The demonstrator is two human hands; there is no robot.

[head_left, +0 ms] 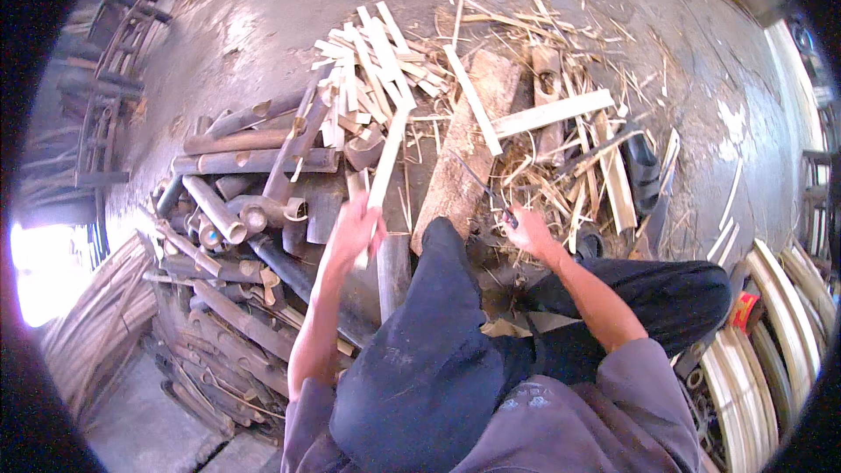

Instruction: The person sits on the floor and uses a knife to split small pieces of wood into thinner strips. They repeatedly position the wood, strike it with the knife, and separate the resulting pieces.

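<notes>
My left hand [352,226] is closed round the lower end of a pale split bamboo strip [388,159], which slants up toward a heap of similar strips [350,66]. In my right hand [530,232] is the handle of a knife [476,179]; its thin dark blade points up and left across a thick wooden board [460,149]. The near end of that board lies at my knee. One loose strip [473,101] rests on the board, and a wider split piece [556,113] reaches from its right edge over the shavings.
Cut bamboo tubes [254,162] are piled at the left, with longer dark poles [236,315] stacked nearer me. Shavings and offcuts [543,180] litter the floor right of the board. Long split bamboo lengths [740,377] stand at the lower right, beside my bent leg.
</notes>
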